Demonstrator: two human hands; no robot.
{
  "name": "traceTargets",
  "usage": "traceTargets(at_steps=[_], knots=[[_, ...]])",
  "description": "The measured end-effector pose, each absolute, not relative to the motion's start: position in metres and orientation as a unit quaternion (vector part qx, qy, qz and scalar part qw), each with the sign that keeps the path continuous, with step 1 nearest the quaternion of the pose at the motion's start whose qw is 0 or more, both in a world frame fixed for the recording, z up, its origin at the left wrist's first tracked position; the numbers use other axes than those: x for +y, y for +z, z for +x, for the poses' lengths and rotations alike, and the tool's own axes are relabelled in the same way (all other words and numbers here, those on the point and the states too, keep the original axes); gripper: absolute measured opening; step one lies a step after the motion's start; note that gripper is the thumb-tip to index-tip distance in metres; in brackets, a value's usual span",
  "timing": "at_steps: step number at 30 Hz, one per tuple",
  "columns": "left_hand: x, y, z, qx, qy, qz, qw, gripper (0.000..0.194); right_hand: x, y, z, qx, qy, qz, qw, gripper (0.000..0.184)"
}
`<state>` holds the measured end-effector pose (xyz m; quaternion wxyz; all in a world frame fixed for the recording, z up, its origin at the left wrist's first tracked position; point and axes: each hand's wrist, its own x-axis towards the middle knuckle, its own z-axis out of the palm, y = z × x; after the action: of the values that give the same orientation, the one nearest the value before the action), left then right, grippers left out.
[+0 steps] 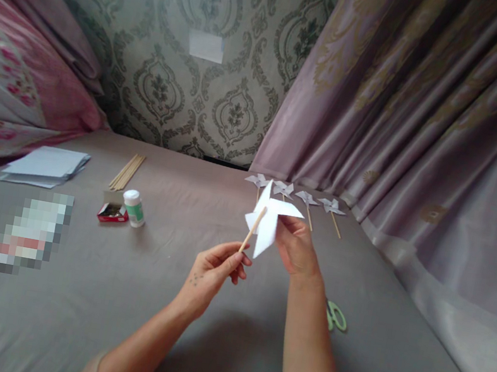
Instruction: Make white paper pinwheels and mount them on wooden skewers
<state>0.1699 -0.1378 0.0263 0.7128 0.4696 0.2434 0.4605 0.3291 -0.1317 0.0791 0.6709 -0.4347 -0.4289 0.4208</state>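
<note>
While the left hand [213, 269] pinches a wooden stick [251, 233] between thumb and fingers, the white paper pinwheel [268, 228] at its upper end is held above the grey cloth [152, 297], between both hands. The right hand [299, 249] is behind a blade, fingers partly hidden; whether it grips the paper cannot be told. Risks noted: hard pressure from the right fingers could crease the blade; a slack left pinch could let the stick twist. Green-handled scissors [330, 314] lie partly covered by the right forearm, whose swing could knock them. Farther off, a white bottle [134, 209] stands beside an open red box [112, 219], liable to spill if bumped. Beyond, four more pinwheels [308, 198] lie near the curtain [389, 95].
</note>
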Motion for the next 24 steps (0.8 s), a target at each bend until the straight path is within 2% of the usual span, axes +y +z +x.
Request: traceTargets(at_steps=[4,9,15,19,24], knots=[[-0.137,0.028,0.169,0.235,0.460,0.449,0.729,0.035,-0.132,0.082,0.331,-0.424,0.387,-0.456,0.680,0.025],[-0.136,0.031,0.168,0.238,0.440,0.406,0.765,0.036,-0.128,0.082,0.338,-0.366,0.330,-0.455,0.742,0.031],[-0.135,0.028,0.170,0.249,0.411,0.403,0.779,0.038,-0.132,0.086,0.334,-0.414,0.413,-0.458,0.670,0.046],[-0.135,0.023,0.171,0.255,0.402,0.418,0.774,0.037,-0.132,0.085,0.326,-0.396,0.470,-0.457,0.643,0.039],[-0.134,0.018,0.172,0.255,0.403,0.440,0.761,0.038,-0.125,0.077,0.323,-0.367,0.422,-0.499,0.662,0.034]])
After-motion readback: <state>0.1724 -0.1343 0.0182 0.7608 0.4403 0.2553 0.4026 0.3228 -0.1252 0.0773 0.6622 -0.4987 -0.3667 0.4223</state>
